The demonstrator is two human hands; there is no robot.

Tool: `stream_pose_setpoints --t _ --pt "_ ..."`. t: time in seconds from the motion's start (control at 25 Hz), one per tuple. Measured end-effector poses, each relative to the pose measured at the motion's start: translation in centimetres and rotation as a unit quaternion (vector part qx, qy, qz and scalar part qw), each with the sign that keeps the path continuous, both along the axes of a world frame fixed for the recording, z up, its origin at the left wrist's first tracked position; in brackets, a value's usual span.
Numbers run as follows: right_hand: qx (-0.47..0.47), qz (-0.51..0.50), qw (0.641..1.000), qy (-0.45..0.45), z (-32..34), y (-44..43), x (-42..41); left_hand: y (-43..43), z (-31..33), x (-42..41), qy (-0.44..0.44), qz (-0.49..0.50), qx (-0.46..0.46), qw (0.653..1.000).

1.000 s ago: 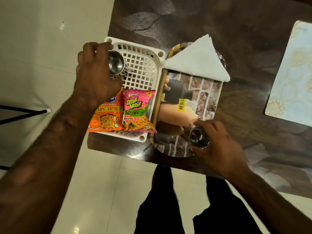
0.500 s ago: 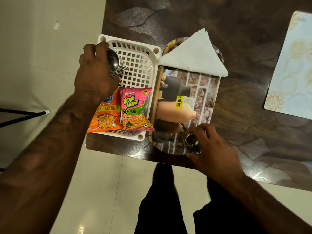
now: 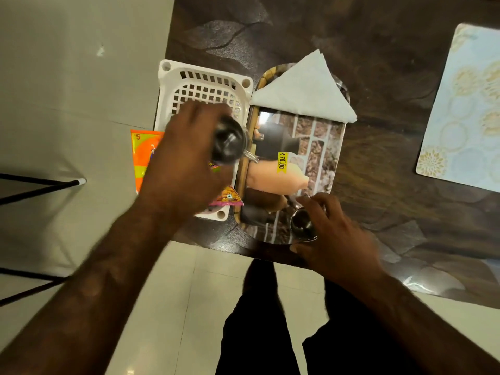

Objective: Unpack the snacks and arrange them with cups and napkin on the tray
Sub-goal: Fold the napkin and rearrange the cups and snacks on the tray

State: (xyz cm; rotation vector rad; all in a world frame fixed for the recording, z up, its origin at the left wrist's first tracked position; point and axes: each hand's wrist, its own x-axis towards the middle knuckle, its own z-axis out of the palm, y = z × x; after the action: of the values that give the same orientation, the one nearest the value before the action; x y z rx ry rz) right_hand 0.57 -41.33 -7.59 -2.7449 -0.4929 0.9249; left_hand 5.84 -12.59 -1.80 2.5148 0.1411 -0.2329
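Note:
My left hand grips a steel cup and holds it above the right edge of the white basket, close to the tray. My right hand is closed around a second steel cup standing on the near right corner of the shiny tray. A folded white napkin lies across the tray's far end. An orange snack packet and a pink snack packet lie in the basket, mostly hidden under my left hand.
The basket and tray sit side by side at the near left corner of a dark wooden table. A pale patterned placemat lies at the right. Black stand legs cross the tiled floor at left.
My left hand has carried its cup from the basket's far left corner rightward and nearer, toward the tray. My right hand stays on its cup at the tray's near corner.

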Motion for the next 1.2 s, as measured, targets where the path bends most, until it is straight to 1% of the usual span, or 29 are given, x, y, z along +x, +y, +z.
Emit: stream_pose_setpoints --t 0.08,0.16,0.28,0.48,0.6,0.72,0.8,0.88,0.96,1.04,1.2 --pt "-0.002 0.005 1.0 -0.013 0.5 -0.8 0.1 -3.2 0.0 -2.9 0.048 -0.044 -0.023 0.998" --pt "0.006 0.009 1.0 -0.019 0.8 -1.8 0.4 -5.6 -0.7 -5.1 0.09 -0.067 -0.016 0.993" --pt "0.019 0.004 1.0 -0.012 1.2 -3.8 1.1 -7.8 -2.2 -7.1 0.101 -0.089 0.015 0.991" --pt "0.036 0.003 0.999 0.002 1.6 -5.6 1.2 -9.1 -4.3 -7.5 0.144 -0.035 0.028 0.989" --pt "0.041 -0.001 0.999 0.006 1.8 -5.9 1.4 -9.8 -4.7 -7.4 0.155 -0.026 0.069 0.985" --pt "0.045 -0.015 0.999 0.007 1.8 -6.1 1.4 -10.3 -4.5 -7.8 0.151 -0.015 0.098 0.984" --pt "0.053 -0.019 0.998 0.014 1.7 -5.9 1.4 -10.6 -4.3 -8.3 0.122 0.004 0.136 0.983" --pt "0.059 -0.017 0.998 0.016 1.6 -5.6 1.4 -10.8 -4.1 -8.7 0.097 0.035 0.209 0.972" --pt "0.063 -0.017 0.998 0.013 1.5 -5.3 1.4 -11.1 -4.3 -8.8 0.11 0.073 0.259 0.957" --pt "0.066 -0.02 0.998 0.011 1.4 -5.0 1.3 -11.4 -4.7 -8.6 0.13 0.107 0.273 0.947" --pt "0.069 -0.022 0.997 0.016 1.2 -4.7 1.1 -12.2 -5.3 -7.8 0.13 0.146 0.299 0.934"
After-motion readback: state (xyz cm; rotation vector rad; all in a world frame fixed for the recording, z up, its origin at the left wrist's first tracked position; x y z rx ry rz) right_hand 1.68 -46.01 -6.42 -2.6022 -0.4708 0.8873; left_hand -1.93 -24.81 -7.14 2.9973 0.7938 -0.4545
